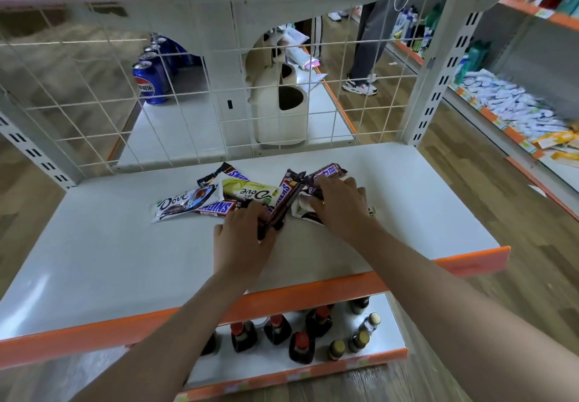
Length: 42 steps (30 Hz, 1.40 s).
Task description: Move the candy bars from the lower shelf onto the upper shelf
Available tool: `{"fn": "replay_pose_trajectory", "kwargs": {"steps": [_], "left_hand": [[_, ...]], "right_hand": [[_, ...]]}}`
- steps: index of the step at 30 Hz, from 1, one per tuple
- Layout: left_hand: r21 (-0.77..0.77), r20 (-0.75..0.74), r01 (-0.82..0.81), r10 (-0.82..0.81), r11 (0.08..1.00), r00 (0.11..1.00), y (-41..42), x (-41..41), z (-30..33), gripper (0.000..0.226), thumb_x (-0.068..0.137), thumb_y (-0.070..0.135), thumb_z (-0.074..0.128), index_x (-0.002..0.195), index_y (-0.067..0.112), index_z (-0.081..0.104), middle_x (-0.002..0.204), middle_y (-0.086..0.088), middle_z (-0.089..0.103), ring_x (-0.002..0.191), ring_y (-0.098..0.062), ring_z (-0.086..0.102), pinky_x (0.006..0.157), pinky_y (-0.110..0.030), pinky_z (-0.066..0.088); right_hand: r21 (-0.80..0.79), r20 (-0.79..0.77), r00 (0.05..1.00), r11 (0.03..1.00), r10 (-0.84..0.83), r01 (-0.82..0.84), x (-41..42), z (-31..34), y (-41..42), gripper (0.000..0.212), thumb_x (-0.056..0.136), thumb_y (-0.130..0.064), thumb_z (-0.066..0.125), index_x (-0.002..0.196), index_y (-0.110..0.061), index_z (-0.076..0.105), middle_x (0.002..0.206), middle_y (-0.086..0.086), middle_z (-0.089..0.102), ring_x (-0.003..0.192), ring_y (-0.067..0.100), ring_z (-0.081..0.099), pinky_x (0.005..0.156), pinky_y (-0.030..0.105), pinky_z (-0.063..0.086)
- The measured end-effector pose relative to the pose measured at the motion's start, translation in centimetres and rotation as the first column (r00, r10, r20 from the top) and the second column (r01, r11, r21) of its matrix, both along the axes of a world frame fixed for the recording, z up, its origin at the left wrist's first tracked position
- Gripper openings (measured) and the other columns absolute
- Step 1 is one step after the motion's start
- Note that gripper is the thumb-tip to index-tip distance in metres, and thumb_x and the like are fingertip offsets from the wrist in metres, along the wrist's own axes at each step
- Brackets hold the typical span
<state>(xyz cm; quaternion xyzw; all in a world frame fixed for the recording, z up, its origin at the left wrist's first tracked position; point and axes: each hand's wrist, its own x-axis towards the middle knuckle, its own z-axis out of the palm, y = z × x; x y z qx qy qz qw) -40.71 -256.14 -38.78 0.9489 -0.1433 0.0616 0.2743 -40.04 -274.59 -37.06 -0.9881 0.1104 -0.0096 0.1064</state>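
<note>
White shelf (125, 260) w/ orange front edge fills the centre of the frame; wire-mesh back panel (188, 88) stands behind it across the upper half. Candy bars (250, 196) lie in a loose heap at mid-frame, toward the back of this shelf: white Dove bar (180, 205) at the heap's left end, Snickers bar (216, 208) just below and partly under it, yellow-green Dove bar (249, 192) on top at centre, purple-wrapped bar (327, 172) at upper right. Left hand (242, 240), centre frame, fingers curled round a dark Snickers bar (280, 205) that runs diagonally up to the right. Right hand (341, 210), just right of it, lies palm-down over the heap's right end, fingers spread on a white wrapper (302, 210); can't tell if it grips any. Lower shelf (393, 332), bottom centre, carries dark bottles (302, 346) w/ red and yellow caps. Pepsi cans (150, 81) sit upper left behind the mesh.
</note>
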Motion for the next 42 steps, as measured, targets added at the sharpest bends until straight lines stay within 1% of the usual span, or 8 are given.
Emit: {"fn": "replay_pose_trajectory", "kwargs": {"steps": [7,12,15,21,24,29,36,42], "left_hand": [[-0.245,-0.160,-0.075,0.036,0.967,0.986,3.1,-1.7,-0.2,0.009,0.090,0.013,0.047,0.096,0.018,0.051,0.070,-0.003,0.067,0.058,-0.025,0.058,0.053,-0.036,0.044],[-0.044,-0.100,-0.100,0.095,0.994,0.990,4.9,-2.1,-0.3,0.006,0.089,0.012,0.047,0.090,0.018,0.048,0.062,0.005,0.056,0.059,-0.025,0.048,0.064,-0.034,0.031],[0.127,-0.085,-0.118,0.129,0.985,0.988,5.8,-2.0,0.0,0.003,0.090,0.017,0.044,0.090,0.017,0.047,0.071,0.000,0.053,0.078,-0.024,0.046,0.073,-0.034,0.027],[0.213,-0.037,-0.026,0.034,0.977,0.999,6.2,-1.6,-0.1,0.021,0.088,0.035,0.055,0.103,0.021,0.060,0.101,0.001,0.056,0.100,-0.024,0.047,0.083,-0.038,0.031],[0.264,-0.003,0.080,-0.082,0.961,0.997,6.1,-1.5,-0.5,0.038,0.078,0.053,0.065,0.106,0.027,0.062,0.099,0.004,0.057,0.098,-0.023,0.050,0.082,-0.039,0.034],[0.141,-0.095,0.083,-0.070,0.987,0.993,6.2,-1.2,-0.4,0.033,0.077,0.045,0.068,0.109,0.036,0.063,0.099,0.012,0.053,0.102,-0.015,0.043,0.081,-0.030,0.022],[0.260,-0.041,0.214,-0.211,0.941,0.977,6.5,-0.9,0.3,0.037,0.081,0.042,0.065,0.115,0.030,0.061,0.108,0.010,0.058,0.109,-0.015,0.048,0.095,-0.037,0.025],[0.403,0.003,0.216,-0.237,0.889,0.971,6.7,-1.7,0.8,0.036,0.068,0.034,0.080,0.098,0.019,0.068,0.087,0.003,0.063,0.087,-0.025,0.061,0.076,-0.040,0.043]], "right_hand": [[0.088,0.063,0.997,0.995,0.041,-0.047,-1.3,0.4,-1.0,0.045,0.088,-0.031,0.062,0.129,-0.020,0.048,0.131,0.006,0.041,0.119,0.026,0.044,0.095,0.039,0.037],[0.094,0.195,0.963,0.974,0.187,-0.208,-3.7,0.7,0.6,0.041,0.080,-0.035,0.070,0.114,-0.016,0.058,0.115,0.002,0.052,0.106,0.022,0.050,0.084,0.036,0.044],[0.082,0.097,0.956,0.955,0.277,-0.285,-5.1,0.4,1.3,0.043,0.082,-0.040,0.067,0.120,-0.020,0.057,0.115,-0.002,0.054,0.109,0.019,0.049,0.083,0.033,0.040],[0.119,0.017,0.958,0.951,0.286,-0.286,-5.7,-0.5,1.0,0.049,0.080,-0.045,0.067,0.124,-0.028,0.056,0.123,-0.008,0.053,0.117,0.016,0.046,0.094,0.032,0.031],[0.092,0.046,0.958,0.954,0.283,-0.286,-6.1,-0.8,0.7,0.049,0.081,-0.046,0.067,0.124,-0.027,0.056,0.120,-0.008,0.055,0.115,0.016,0.048,0.092,0.032,0.033],[0.109,-0.011,0.959,0.953,0.285,-0.282,-6.2,-0.5,0.4,0.046,0.085,-0.043,0.063,0.128,-0.028,0.053,0.123,-0.007,0.054,0.120,0.016,0.045,0.098,0.033,0.033],[0.073,-0.032,0.962,0.961,0.271,-0.268,-6.0,-0.1,0.8,0.039,0.088,-0.037,0.059,0.127,-0.033,0.052,0.123,-0.010,0.054,0.121,0.015,0.043,0.099,0.033,0.028],[0.041,-0.029,0.972,0.972,0.232,-0.231,-6.9,0.9,1.4,0.041,0.089,-0.033,0.057,0.129,-0.029,0.051,0.131,-0.008,0.050,0.127,0.016,0.039,0.103,0.030,0.025]]}}
